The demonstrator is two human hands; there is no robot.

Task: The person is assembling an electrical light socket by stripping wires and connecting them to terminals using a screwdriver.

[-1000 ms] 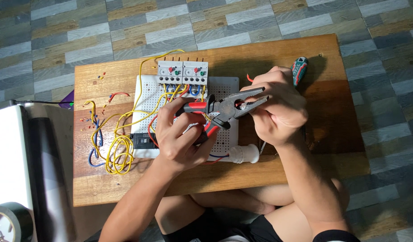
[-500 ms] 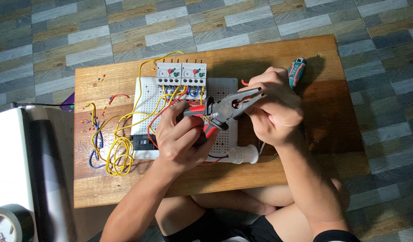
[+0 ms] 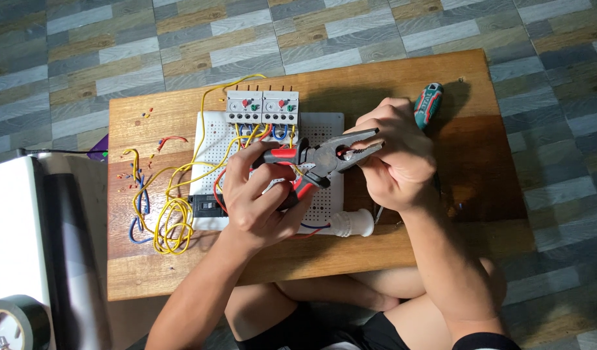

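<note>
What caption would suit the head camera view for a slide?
Left hand grips pliers whose nose meets the right hand, above a white perforated board on a wooden table.

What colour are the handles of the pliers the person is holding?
Red and black. The pliers sit in the left hand, seen clearly in the head view.

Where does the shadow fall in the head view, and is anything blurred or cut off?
Head view: light from the left, so the screwdriver and right hand cast shadows rightwards on the wooden table; hands and pliers sharp; tape roll cropped at the corner.
</note>
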